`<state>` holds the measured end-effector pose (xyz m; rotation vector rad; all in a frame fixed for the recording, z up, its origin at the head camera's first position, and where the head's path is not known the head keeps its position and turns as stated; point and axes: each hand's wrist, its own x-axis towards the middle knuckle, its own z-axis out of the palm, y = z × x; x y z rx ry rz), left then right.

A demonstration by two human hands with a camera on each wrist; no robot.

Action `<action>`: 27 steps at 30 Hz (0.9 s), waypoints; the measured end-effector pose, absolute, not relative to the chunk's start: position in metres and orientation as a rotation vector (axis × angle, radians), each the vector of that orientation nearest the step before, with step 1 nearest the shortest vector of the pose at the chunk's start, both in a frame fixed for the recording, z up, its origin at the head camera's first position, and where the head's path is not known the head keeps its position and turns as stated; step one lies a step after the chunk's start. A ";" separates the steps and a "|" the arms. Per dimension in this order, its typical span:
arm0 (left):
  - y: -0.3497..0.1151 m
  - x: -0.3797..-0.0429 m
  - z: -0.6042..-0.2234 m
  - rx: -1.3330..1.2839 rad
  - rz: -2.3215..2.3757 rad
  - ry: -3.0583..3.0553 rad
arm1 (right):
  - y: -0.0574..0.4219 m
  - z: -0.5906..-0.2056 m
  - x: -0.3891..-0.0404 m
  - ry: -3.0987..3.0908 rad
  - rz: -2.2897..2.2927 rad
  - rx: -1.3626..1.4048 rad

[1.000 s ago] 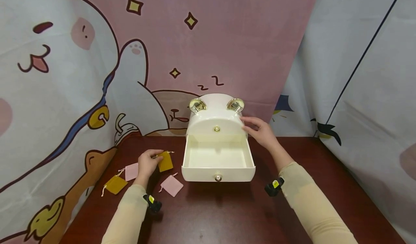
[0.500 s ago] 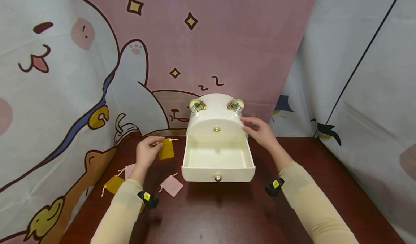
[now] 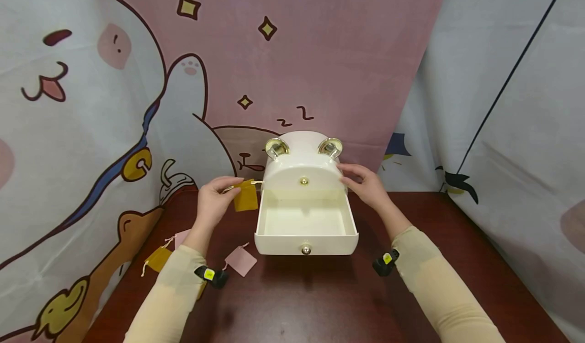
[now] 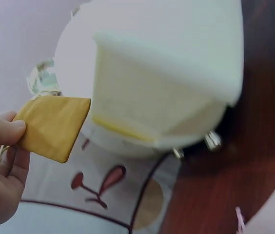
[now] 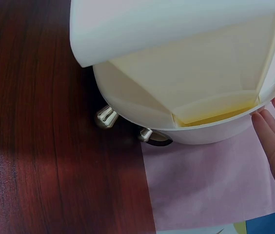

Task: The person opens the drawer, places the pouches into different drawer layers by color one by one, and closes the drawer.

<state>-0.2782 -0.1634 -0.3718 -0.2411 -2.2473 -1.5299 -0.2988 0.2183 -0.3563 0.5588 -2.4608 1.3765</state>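
My left hand (image 3: 213, 201) pinches a mustard-yellow drawstring pouch (image 3: 246, 196) near its gathered neck, thumb on the near face. The pouch hangs just left of a cream storage box (image 3: 301, 152) with gold-rimmed ears. In the left wrist view the yellow pouch (image 4: 54, 126) is flat, its cord dangling by the fingers. The box's lower drawer (image 3: 307, 245) is pulled out, with nothing seen inside. Fingers of my right hand (image 3: 365, 186) touch the box's upper right side; the right wrist view has the thumb at the front edge and fingers (image 5: 269, 136) along the side wall.
A pink pouch (image 3: 240, 260) lies on the dark red table (image 3: 292, 302) left of the drawer. Farther left, a yellow pouch (image 3: 157, 258) and another pink pouch (image 3: 181, 238) lie partly behind the left arm. A printed cloth (image 3: 347, 69) hangs behind the box.
My left hand has lifted the yellow pouch from the table and carried it up and rightward, close to the box. My right hand stays at the box's side.
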 end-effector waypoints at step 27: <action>-0.047 -0.256 -0.344 -0.584 -1.787 -2.164 | 0.232 -0.387 -0.331 -2.441 1.385 0.545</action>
